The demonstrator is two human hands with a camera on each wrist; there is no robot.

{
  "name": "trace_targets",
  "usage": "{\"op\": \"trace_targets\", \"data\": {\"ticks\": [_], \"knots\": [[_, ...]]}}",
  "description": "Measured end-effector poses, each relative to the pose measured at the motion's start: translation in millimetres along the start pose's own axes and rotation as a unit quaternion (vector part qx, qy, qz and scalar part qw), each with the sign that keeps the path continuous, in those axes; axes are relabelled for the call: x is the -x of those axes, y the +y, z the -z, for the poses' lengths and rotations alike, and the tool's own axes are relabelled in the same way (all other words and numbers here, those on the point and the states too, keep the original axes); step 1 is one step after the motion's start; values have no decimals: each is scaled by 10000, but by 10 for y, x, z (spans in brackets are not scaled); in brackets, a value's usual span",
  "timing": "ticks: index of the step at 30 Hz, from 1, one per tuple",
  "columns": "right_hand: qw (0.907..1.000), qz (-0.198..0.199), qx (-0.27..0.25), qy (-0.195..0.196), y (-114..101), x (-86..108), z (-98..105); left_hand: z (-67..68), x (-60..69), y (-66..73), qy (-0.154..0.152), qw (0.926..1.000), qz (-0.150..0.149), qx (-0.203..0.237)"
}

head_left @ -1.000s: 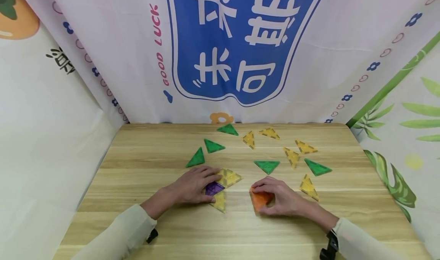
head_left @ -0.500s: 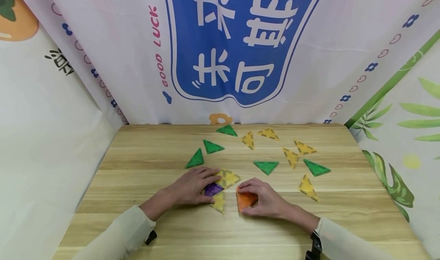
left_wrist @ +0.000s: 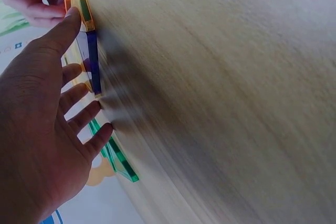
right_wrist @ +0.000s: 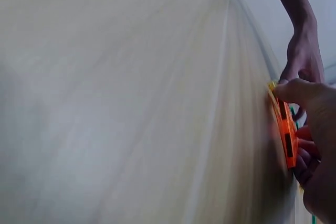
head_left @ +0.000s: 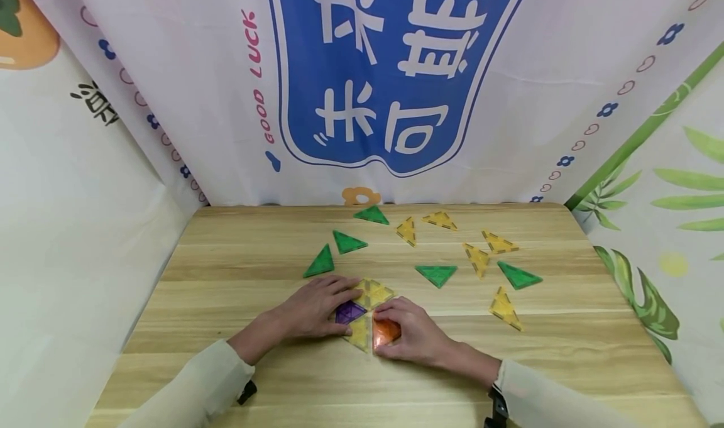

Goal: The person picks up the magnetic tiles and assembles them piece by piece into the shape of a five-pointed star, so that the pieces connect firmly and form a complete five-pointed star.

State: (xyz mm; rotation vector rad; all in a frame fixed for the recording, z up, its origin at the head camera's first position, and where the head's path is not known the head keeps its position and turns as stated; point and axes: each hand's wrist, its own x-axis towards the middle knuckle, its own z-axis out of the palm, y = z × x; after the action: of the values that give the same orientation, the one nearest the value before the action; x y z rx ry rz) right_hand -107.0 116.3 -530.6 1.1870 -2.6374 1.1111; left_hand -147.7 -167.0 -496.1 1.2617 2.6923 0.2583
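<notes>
A purple triangular magnetic tile point(head_left: 349, 312) lies flat among translucent yellow triangular tiles point(head_left: 359, 334) near the middle of the table. My left hand point(head_left: 317, 307) rests on this group from the left, its fingers spread and relaxed. The left wrist view shows its thumb point(left_wrist: 65, 30) touching a yellow tile's edge beside the purple one. Between thumb and fingers, my right hand point(head_left: 415, 335) pinches an orange magnetic tile point(head_left: 384, 335) right beside the group. A very narrow gap seems to separate the orange tile from the lower yellow one; part of the orange tile is hidden by the hand.
Loose green triangular tiles point(head_left: 320, 261) and yellow triangular tiles point(head_left: 505, 308) lie scattered over the far and right parts of the wooden table point(head_left: 271, 378). A printed cloth point(head_left: 226, 151) hangs behind the table's far edge.
My right hand has slid the orange tile leftward across the table, up to the yellow and purple group. My left hand has stayed on the group.
</notes>
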Motion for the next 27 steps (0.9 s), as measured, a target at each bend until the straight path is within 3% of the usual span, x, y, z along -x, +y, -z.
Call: {"op": "trace_targets", "data": {"ticks": [8,14,20,27], "knots": [[9987,378,273,198,-9,-82,42,-7,10,-11,76,10000,-62,-5],[9975,341,496,-379,181,-83,190,5,89,-25,106,9997,-31,198],[9933,652,514,-802,192,-150,122,-18,310,-86,91,9989,119,453],[9900,739,551,-1067,-30,-407,-106,-67,701,-255,584,9970,96,494]]}}
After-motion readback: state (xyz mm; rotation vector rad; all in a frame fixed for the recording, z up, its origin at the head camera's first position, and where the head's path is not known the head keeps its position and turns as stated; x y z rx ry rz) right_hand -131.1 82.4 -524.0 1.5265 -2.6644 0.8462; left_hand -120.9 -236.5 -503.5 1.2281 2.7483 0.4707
